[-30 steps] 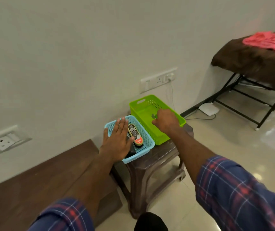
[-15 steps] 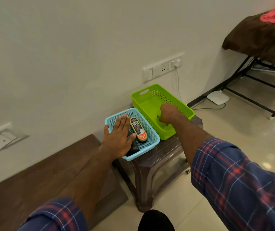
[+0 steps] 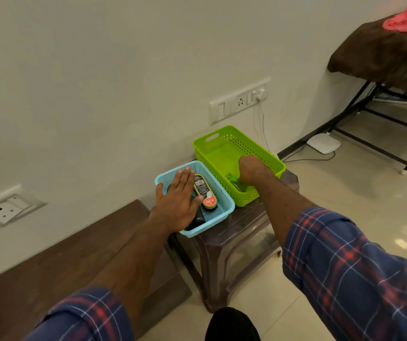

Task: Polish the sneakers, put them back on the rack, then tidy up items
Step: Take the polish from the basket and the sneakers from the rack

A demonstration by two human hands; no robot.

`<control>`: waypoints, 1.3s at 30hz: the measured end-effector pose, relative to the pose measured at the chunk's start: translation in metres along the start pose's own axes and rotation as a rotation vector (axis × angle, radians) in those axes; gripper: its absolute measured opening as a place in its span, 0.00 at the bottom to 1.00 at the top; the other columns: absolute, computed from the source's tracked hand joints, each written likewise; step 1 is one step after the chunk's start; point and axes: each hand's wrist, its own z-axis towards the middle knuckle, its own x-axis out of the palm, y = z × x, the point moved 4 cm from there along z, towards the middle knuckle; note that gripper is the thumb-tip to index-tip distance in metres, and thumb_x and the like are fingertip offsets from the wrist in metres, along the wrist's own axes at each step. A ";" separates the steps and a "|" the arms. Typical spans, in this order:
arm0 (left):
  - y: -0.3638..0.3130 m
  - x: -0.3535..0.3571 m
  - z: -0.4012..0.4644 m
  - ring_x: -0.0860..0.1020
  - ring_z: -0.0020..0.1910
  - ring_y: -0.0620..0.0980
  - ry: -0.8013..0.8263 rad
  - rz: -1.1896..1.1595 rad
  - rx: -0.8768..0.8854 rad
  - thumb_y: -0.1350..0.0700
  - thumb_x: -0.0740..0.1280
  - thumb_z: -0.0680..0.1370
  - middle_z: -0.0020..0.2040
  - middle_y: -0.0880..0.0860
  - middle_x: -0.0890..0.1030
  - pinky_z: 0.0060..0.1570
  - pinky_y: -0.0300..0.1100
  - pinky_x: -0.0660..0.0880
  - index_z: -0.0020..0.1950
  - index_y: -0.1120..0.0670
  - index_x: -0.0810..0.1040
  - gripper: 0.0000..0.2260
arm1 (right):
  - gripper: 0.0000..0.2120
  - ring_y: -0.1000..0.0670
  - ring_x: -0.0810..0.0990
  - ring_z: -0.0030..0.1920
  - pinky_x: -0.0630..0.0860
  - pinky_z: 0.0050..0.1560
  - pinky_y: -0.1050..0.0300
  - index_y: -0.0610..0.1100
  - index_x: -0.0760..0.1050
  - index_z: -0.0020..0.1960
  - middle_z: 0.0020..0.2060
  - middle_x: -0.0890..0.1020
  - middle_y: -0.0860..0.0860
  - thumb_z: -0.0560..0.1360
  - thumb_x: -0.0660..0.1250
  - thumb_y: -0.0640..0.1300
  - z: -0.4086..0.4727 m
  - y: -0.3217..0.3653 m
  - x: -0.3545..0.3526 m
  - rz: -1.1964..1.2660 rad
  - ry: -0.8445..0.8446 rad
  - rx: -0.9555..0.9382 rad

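Head view, setting: a dark translucent plastic stool (image 3: 234, 244) stands just right of the frame's centre, against a pale wall, holding two perforated plastic baskets side by side and touching.
Blue basket (image 3: 218, 193): nearer the centre of the frame, shallow, fine mesh walls, rounded rim.
Polish bottle (image 3: 204, 191): lies flat in the blue basket, its long axis running from lower right to upper left, red cap end toward the viewer; smooth glossy label.
Dark item (image 3: 197, 219): partly hidden under the palm in the same basket; what it is cannot be told.
Left hand (image 3: 176, 201): flat and open, fingers straight and together, palm down over the blue basket, the little finger just beside the bottle; it grips nothing.
Green basket (image 3: 222, 139): up and to the right, deeper, slotted handle, rigid walls.
Right hand (image 3: 249, 169): reaches down inside the green basket's near end, fingers curled around a small green and silvery object (image 3: 234, 179); whether it is gripped or merely touched cannot be told.
Key relation: the right hand is the nearer one to that small object, which lies directly beneath its fingertips.
Sneakers: not in view.
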 end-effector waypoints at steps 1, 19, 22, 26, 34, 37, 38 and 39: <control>-0.001 -0.002 -0.001 0.35 0.78 0.43 0.000 -0.003 0.000 0.39 0.45 0.83 0.80 0.45 0.37 0.75 0.62 0.39 0.81 0.48 0.39 0.30 | 0.19 0.36 0.77 0.61 0.76 0.57 0.44 0.36 0.72 0.62 0.60 0.77 0.38 0.75 0.71 0.44 -0.004 0.000 -0.003 0.002 -0.014 0.000; 0.133 -0.090 -0.253 0.33 0.77 0.43 -0.072 0.159 -0.443 0.38 0.44 0.83 0.79 0.45 0.34 0.76 0.60 0.41 0.80 0.48 0.34 0.31 | 0.19 0.39 0.78 0.59 0.76 0.57 0.44 0.39 0.76 0.64 0.63 0.78 0.41 0.75 0.66 0.44 -0.200 0.284 0.015 0.294 -0.487 -0.760; 0.174 -0.102 -0.332 0.34 0.77 0.43 -0.082 0.177 -0.586 0.38 0.44 0.83 0.79 0.45 0.35 0.75 0.61 0.42 0.80 0.48 0.35 0.31 | 0.20 0.42 0.77 0.63 0.75 0.62 0.45 0.40 0.74 0.67 0.66 0.76 0.42 0.77 0.63 0.46 -0.251 0.356 0.039 0.275 -0.426 -0.919; 0.230 -0.110 -0.419 0.34 0.77 0.42 -0.121 0.112 -0.738 0.38 0.46 0.83 0.80 0.45 0.35 0.74 0.61 0.40 0.80 0.48 0.37 0.31 | 0.20 0.43 0.75 0.66 0.73 0.65 0.46 0.41 0.72 0.69 0.68 0.75 0.43 0.79 0.62 0.47 -0.313 0.447 0.062 0.248 -0.334 -1.080; 0.331 -0.107 -0.549 0.40 0.79 0.45 -0.159 0.104 -0.941 0.43 0.55 0.83 0.81 0.47 0.39 0.75 0.61 0.51 0.81 0.50 0.41 0.33 | 0.19 0.40 0.81 0.56 0.77 0.58 0.46 0.39 0.77 0.62 0.58 0.81 0.41 0.73 0.69 0.43 -0.393 0.595 0.106 0.189 -0.226 -1.319; 0.369 -0.105 -0.591 0.40 0.80 0.48 -0.151 0.094 -1.036 0.48 0.59 0.83 0.81 0.49 0.39 0.75 0.59 0.52 0.81 0.51 0.42 0.33 | 0.21 0.41 0.77 0.63 0.73 0.64 0.46 0.40 0.73 0.67 0.64 0.78 0.42 0.76 0.65 0.44 -0.420 0.644 0.123 0.131 -0.184 -1.423; 0.378 -0.106 -0.601 0.41 0.80 0.48 -0.150 0.119 -1.060 0.49 0.59 0.83 0.81 0.50 0.39 0.75 0.58 0.53 0.81 0.51 0.43 0.33 | 0.22 0.41 0.76 0.64 0.73 0.64 0.46 0.40 0.72 0.68 0.65 0.77 0.42 0.76 0.65 0.44 -0.427 0.657 0.127 0.139 -0.178 -1.447; 0.390 -0.106 -0.613 0.41 0.80 0.49 -0.160 0.136 -1.081 0.50 0.59 0.83 0.81 0.51 0.38 0.75 0.58 0.54 0.81 0.52 0.43 0.33 | 0.23 0.41 0.75 0.66 0.73 0.65 0.45 0.39 0.71 0.70 0.67 0.76 0.41 0.76 0.66 0.43 -0.435 0.670 0.132 0.141 -0.170 -1.472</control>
